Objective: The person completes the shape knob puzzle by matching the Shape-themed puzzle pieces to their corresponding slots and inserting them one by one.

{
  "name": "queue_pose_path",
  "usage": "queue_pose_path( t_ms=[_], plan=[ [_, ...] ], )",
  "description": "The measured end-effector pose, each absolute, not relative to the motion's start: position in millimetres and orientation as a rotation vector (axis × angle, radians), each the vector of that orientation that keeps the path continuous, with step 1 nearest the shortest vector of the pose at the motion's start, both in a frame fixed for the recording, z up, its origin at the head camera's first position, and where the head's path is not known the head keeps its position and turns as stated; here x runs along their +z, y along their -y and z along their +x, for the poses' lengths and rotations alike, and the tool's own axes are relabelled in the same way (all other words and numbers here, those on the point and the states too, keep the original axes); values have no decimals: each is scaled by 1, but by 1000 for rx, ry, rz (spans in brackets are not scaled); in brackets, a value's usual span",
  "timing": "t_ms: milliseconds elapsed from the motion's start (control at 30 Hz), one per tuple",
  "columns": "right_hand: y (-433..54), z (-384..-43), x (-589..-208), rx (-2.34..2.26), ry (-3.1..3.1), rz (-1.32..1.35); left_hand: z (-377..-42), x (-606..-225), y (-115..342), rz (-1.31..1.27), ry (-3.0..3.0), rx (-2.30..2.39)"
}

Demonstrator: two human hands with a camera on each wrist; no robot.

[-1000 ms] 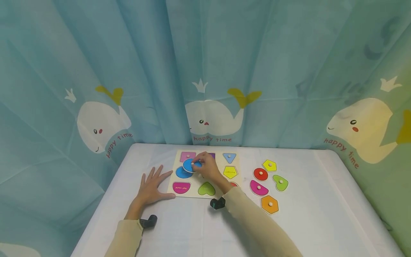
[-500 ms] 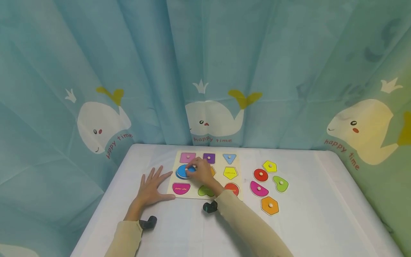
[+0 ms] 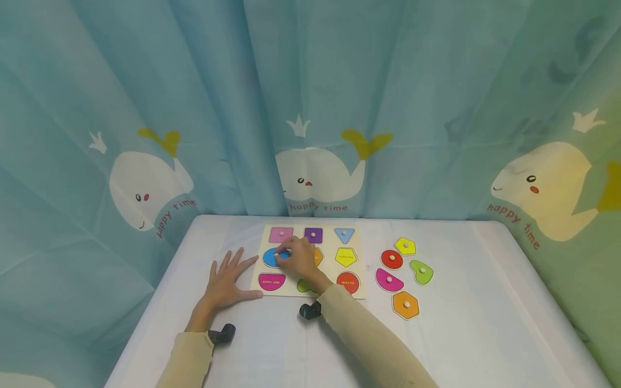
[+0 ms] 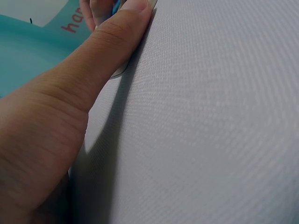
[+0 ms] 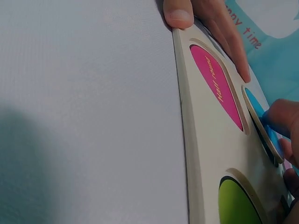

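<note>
On the table lies a cream shape-puzzle board (image 3: 332, 271) with coloured recesses. My right hand (image 3: 302, 261) pinches the knob of a blue oval puzzle piece (image 3: 269, 258) over the blue recess at the board's left side. In the right wrist view the blue piece (image 5: 254, 100) sits partly in its recess, with the end nearer the camera raised. My left hand (image 3: 230, 283) lies spread beside the board; its thumb touches the near left corner. The pink half-round recess (image 3: 271, 281) holds no piece. Part of the green heart recess (image 3: 304, 286) is hidden by my right wrist.
Knobbed rectangle (image 3: 281, 235), square (image 3: 313, 235) and triangle (image 3: 344, 235) pieces sit in the far row. Right of the board lie loose pieces: yellow pentagon (image 3: 405, 247), red circle (image 3: 392, 260), green heart (image 3: 421, 272), pink half-round (image 3: 389, 279) and orange hexagon (image 3: 405, 305).
My right hand has moved left and down with the blue oval, from above the board into line with the blue recess. The left hand stays in place.
</note>
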State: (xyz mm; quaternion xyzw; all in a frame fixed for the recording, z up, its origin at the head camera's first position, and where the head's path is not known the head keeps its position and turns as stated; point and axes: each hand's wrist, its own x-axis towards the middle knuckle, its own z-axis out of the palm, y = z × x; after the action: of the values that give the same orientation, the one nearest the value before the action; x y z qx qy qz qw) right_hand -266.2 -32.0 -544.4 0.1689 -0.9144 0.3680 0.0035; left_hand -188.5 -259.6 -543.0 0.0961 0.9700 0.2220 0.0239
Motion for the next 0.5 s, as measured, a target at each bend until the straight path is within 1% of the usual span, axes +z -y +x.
queue_pose_path(
  t_ms=[500],
  plan=[
    [33,-265,-543,1135,2877,487,-186,-541,257,310,-3009,702]
  ],
)
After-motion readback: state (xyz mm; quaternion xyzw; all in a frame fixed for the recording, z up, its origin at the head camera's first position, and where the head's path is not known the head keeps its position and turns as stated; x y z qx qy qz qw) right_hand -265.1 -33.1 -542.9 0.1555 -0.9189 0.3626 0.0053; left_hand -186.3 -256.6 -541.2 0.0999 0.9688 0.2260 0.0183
